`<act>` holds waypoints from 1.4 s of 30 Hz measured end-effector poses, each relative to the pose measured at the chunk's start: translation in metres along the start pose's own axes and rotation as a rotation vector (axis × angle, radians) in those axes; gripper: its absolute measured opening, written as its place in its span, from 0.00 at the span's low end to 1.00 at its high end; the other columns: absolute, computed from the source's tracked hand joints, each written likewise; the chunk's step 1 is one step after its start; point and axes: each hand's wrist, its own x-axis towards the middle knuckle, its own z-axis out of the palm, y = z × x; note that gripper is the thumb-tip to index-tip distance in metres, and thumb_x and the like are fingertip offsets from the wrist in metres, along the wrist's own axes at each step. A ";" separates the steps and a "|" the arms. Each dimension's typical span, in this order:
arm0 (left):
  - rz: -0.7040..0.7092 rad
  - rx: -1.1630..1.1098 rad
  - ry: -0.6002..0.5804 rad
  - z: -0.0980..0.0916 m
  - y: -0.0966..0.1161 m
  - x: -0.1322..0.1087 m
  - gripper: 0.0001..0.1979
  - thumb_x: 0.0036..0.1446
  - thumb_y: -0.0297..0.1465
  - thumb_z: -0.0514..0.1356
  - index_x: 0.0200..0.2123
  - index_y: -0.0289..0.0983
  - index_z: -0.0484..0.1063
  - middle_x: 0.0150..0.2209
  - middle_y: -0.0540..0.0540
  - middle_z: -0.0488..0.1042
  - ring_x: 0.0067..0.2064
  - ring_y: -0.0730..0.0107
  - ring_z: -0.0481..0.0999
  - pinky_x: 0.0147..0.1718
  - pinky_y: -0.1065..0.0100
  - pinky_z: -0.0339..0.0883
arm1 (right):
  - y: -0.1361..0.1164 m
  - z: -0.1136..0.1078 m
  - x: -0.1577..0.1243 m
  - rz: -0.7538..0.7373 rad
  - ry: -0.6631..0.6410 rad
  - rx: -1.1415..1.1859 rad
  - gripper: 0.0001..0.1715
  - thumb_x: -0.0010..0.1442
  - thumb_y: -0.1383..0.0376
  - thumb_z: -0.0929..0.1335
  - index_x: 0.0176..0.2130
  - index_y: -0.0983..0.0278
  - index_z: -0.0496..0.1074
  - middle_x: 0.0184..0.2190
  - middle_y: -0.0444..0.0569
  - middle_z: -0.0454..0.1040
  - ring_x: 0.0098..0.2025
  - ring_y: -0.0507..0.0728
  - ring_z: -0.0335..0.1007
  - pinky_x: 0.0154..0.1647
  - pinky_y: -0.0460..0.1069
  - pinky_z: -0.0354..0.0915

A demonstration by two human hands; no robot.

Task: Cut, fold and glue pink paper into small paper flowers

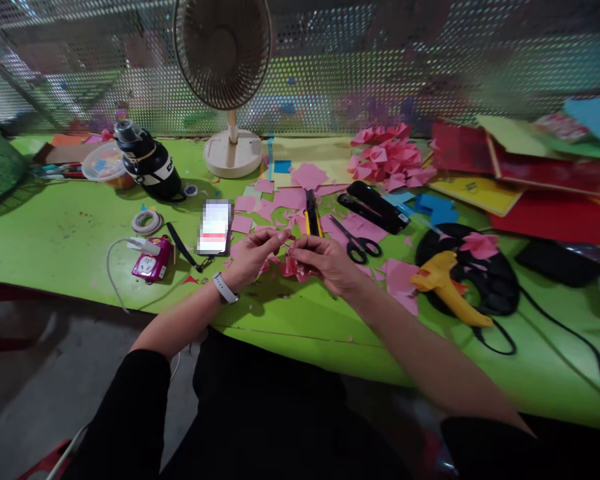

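Note:
In the head view both hands meet near the table's front edge, fingertips almost touching. My left hand (pixel 254 255) is closed in a pinch; what sits in it is too small to make out. The fingers of my right hand (pixel 326 260) are wrapped on a crumpled pink paper piece (pixel 291 268), which hangs below the fingertips and is partly hidden. Just behind the hands lie a yellow-and-black utility knife (pixel 311 215) and pink paper scraps (pixel 280 200). Black-handled scissors (pixel 357 247) rest right of my right hand. A lit phone (pixel 214 228) lies beyond my left hand.
A yellow hot glue gun (pixel 447 287) lies on a black palette (pixel 500 287) at right, its cord trailing. Behind stand a stapler (pixel 374 207), a heap of pink folded papers (pixel 390 157), a fan (pixel 233 153) and a black bottle (pixel 150 167). A pink power socket (pixel 153 263) sits left.

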 end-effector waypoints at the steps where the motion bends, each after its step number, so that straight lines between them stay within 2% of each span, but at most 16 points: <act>1: 0.002 -0.002 -0.001 0.000 0.000 0.000 0.15 0.49 0.43 0.74 0.31 0.37 0.81 0.31 0.51 0.76 0.27 0.82 0.67 0.28 0.73 0.63 | -0.001 0.001 0.000 -0.010 0.014 0.006 0.19 0.45 0.53 0.81 0.32 0.62 0.79 0.23 0.41 0.76 0.20 0.47 0.65 0.18 0.42 0.62; 4: 0.018 -0.043 0.025 0.000 0.001 0.000 0.17 0.53 0.44 0.71 0.37 0.37 0.82 0.28 0.51 0.74 0.27 0.81 0.66 0.28 0.73 0.64 | -0.003 0.000 0.002 -0.103 0.092 0.037 0.18 0.42 0.56 0.82 0.31 0.61 0.79 0.25 0.41 0.77 0.22 0.47 0.68 0.21 0.43 0.64; 8: -0.022 -0.057 0.060 0.001 0.002 -0.002 0.17 0.53 0.45 0.71 0.36 0.37 0.81 0.30 0.50 0.76 0.31 0.79 0.73 0.32 0.73 0.67 | -0.005 -0.005 0.006 -0.223 0.215 0.024 0.13 0.46 0.58 0.80 0.30 0.60 0.79 0.22 0.40 0.75 0.20 0.46 0.64 0.20 0.42 0.60; 11: -0.107 0.014 -0.044 0.003 0.002 -0.005 0.18 0.51 0.43 0.72 0.38 0.36 0.81 0.36 0.46 0.80 0.37 0.74 0.78 0.36 0.71 0.70 | -0.006 -0.007 0.008 -0.274 0.285 0.028 0.13 0.46 0.59 0.80 0.29 0.61 0.78 0.20 0.39 0.72 0.19 0.46 0.63 0.18 0.42 0.58; 14: -0.126 0.061 -0.119 0.004 0.000 -0.007 0.18 0.50 0.41 0.73 0.40 0.35 0.81 0.38 0.44 0.82 0.39 0.71 0.80 0.42 0.67 0.73 | -0.007 -0.007 0.010 -0.290 0.308 0.061 0.13 0.45 0.59 0.80 0.29 0.61 0.77 0.18 0.39 0.71 0.18 0.46 0.62 0.17 0.42 0.58; 18: -0.120 0.067 -0.101 0.005 -0.003 -0.008 0.20 0.49 0.41 0.74 0.41 0.35 0.81 0.39 0.44 0.82 0.39 0.71 0.80 0.42 0.66 0.74 | -0.005 -0.006 0.010 -0.309 0.314 0.063 0.13 0.46 0.59 0.80 0.29 0.61 0.77 0.19 0.39 0.72 0.18 0.45 0.63 0.17 0.41 0.57; 22: -0.121 0.014 -0.054 0.006 0.000 -0.007 0.18 0.49 0.39 0.74 0.39 0.35 0.80 0.37 0.46 0.81 0.37 0.73 0.80 0.38 0.69 0.74 | -0.002 -0.012 0.013 -0.307 0.315 0.040 0.13 0.48 0.58 0.79 0.31 0.61 0.78 0.21 0.40 0.74 0.19 0.46 0.66 0.18 0.41 0.59; 26: -0.132 -0.056 0.026 0.004 0.007 -0.004 0.16 0.49 0.37 0.74 0.38 0.35 0.80 0.37 0.46 0.81 0.35 0.74 0.80 0.33 0.72 0.73 | -0.006 -0.025 0.013 -0.284 0.286 -0.133 0.18 0.53 0.53 0.78 0.38 0.62 0.79 0.27 0.44 0.79 0.21 0.48 0.72 0.18 0.43 0.62; 28: -0.144 -0.071 0.049 0.003 0.010 -0.002 0.15 0.50 0.35 0.74 0.38 0.34 0.79 0.36 0.46 0.81 0.34 0.75 0.80 0.33 0.72 0.73 | -0.011 -0.029 0.012 -0.323 0.301 -0.244 0.21 0.56 0.50 0.76 0.42 0.61 0.78 0.29 0.46 0.80 0.22 0.50 0.74 0.18 0.44 0.64; 31: -0.150 -0.095 0.061 0.001 0.011 -0.002 0.14 0.50 0.34 0.74 0.37 0.34 0.79 0.35 0.47 0.80 0.34 0.75 0.79 0.35 0.72 0.73 | -0.018 -0.029 0.006 -0.425 0.334 -0.285 0.23 0.60 0.48 0.74 0.48 0.58 0.74 0.31 0.45 0.81 0.22 0.51 0.75 0.20 0.45 0.66; 37: -0.164 -0.097 0.005 0.003 0.010 -0.003 0.16 0.48 0.35 0.75 0.37 0.34 0.79 0.35 0.47 0.80 0.33 0.75 0.79 0.36 0.70 0.74 | -0.009 -0.014 -0.003 -0.402 0.138 -0.376 0.21 0.61 0.45 0.72 0.39 0.59 0.72 0.30 0.45 0.80 0.24 0.53 0.77 0.24 0.48 0.70; 42: -0.146 -0.105 -0.006 0.004 0.005 -0.003 0.15 0.49 0.36 0.74 0.38 0.35 0.79 0.36 0.48 0.80 0.36 0.74 0.80 0.39 0.69 0.73 | 0.000 -0.008 0.000 -0.394 0.183 -0.412 0.22 0.60 0.44 0.72 0.38 0.58 0.72 0.28 0.44 0.79 0.23 0.54 0.76 0.22 0.48 0.68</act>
